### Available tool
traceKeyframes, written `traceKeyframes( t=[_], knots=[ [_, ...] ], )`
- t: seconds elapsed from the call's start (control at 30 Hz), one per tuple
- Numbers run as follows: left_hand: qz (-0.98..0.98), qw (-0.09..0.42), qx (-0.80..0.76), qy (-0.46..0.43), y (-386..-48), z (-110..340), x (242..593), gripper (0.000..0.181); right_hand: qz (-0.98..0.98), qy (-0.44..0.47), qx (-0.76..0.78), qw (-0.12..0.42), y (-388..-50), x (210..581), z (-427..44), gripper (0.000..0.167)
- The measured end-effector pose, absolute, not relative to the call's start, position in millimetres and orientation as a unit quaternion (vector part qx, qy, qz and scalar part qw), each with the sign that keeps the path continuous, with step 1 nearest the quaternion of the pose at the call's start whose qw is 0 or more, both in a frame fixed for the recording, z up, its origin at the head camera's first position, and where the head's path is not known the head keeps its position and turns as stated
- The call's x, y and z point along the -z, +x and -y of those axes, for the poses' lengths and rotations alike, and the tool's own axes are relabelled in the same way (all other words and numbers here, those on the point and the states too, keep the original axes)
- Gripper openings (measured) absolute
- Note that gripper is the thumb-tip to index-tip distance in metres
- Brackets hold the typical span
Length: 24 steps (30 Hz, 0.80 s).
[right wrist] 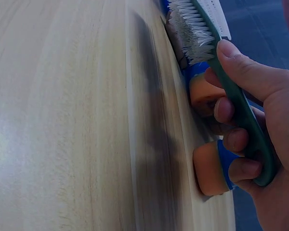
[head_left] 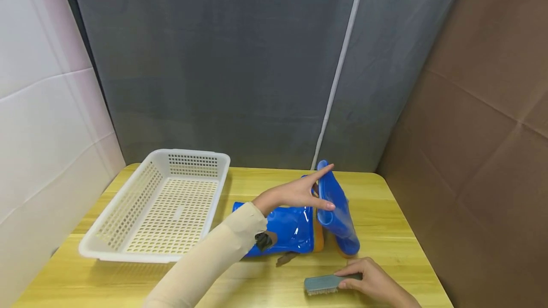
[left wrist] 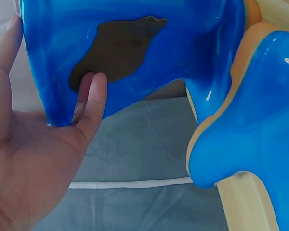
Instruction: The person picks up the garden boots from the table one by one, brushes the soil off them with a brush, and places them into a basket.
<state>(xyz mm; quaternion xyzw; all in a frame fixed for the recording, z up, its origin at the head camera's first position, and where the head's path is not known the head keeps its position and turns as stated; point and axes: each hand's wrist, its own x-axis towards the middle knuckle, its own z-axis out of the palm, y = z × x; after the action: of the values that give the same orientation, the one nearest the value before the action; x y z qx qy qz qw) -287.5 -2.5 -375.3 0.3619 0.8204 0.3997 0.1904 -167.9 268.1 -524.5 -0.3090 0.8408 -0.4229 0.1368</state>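
Observation:
My left hand (head_left: 295, 194) grips the top of one blue boot (head_left: 340, 217), which stands tilted at the right. In the left wrist view, the thumb of my left hand (left wrist: 38, 154) lies against the boot's shaft (left wrist: 183, 53), over a dark brown patch (left wrist: 118, 48). A second blue boot (head_left: 293, 229) lies on its side beneath my left forearm, its orange sole toward the first boot. My right hand (head_left: 374, 282) holds a green brush (head_left: 323, 283) near the table's front. The right wrist view has my right hand (right wrist: 274, 115) curled round the handle, white bristles (right wrist: 190, 31) outward.
A white perforated basket (head_left: 92, 246) sits on the left of the wooden table (head_left: 265, 289). A small dark brown piece (head_left: 286, 259) shows beside the lying boot. Grey cloth stands behind the table, with white cloth at left and brown cloth at right.

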Motion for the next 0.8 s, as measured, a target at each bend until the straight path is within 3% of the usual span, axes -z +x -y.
traceKeyframes(
  t=[0.8],
  knots=[
    [-0.853,0.192,-0.327,0.358,-303.4,-31.9,342.8,0.093,-0.841,-0.308,0.422,0.141,-164.7,527.2,-270.4,0.027]
  ],
)
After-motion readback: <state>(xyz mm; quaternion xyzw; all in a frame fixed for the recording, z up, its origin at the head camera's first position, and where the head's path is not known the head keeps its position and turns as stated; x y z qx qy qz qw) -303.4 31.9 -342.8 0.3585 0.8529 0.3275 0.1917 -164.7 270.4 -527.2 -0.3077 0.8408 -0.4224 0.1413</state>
